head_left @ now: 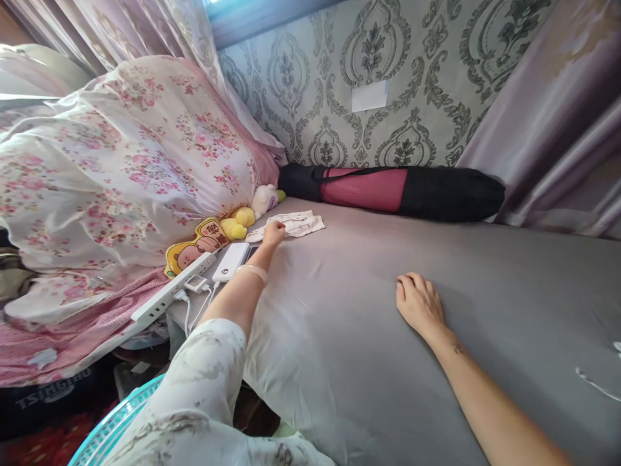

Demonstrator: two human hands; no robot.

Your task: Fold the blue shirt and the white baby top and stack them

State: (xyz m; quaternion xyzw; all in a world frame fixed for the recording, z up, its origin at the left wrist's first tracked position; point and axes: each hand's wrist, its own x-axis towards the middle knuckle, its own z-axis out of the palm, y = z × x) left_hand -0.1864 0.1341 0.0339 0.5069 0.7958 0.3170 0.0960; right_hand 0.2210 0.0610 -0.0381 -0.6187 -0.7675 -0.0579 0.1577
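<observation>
Plain grey sheet point(359, 310); along its far edge, a black bag point(388, 189) with dark-pink middle — near its far left corner, a white cloth point(305, 224) with dark flecks.

Blk/red bag point(392, 190) nr patt. wall point(330, 71)

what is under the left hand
A white patterned cloth shows on both sides of the left hand, lying on the grey sheet. The spot directly beneath the hand is covered, so whether it grips the cloth cannot be seen.
</observation>
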